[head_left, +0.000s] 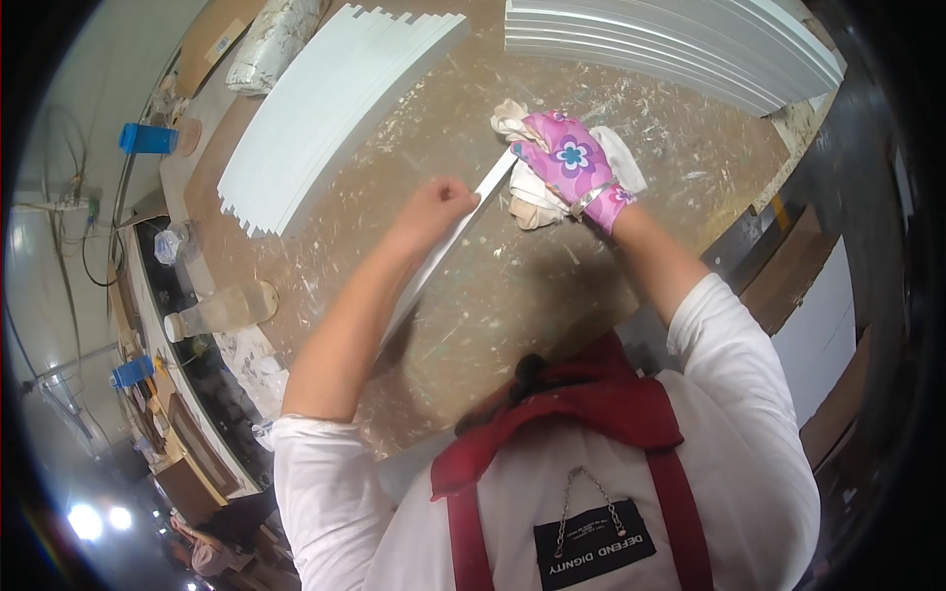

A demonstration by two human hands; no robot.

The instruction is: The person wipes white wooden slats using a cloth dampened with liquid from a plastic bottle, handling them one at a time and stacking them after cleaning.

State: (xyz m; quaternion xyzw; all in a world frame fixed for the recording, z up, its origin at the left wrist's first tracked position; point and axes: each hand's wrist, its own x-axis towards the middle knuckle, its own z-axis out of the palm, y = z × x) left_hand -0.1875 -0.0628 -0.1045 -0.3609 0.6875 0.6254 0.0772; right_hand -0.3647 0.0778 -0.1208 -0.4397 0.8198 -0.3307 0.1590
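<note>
A long, narrow white strip [496, 177] slants over the worktable [473, 305], its near end partly behind my left forearm. My bare left hand [439, 213] has its fingers curled, pinching the strip's edge partway along. At the strip's far end is my right hand [572, 160], in a pink glove with a flower pattern. It closes over a crumpled off-white rag [535, 213], which sticks out on both sides of the glove. The gloved fingertips meet the strip's end; how they press on it is partly hidden.
Several white strips lie side by side in a stack [335, 108] at the far left. Another stack of long white pieces [641, 49] sits at the far right. Along the left edge are a cloudy plastic bottle [227, 310], a blue container [148, 138] and a paint-spotted roll [276, 44].
</note>
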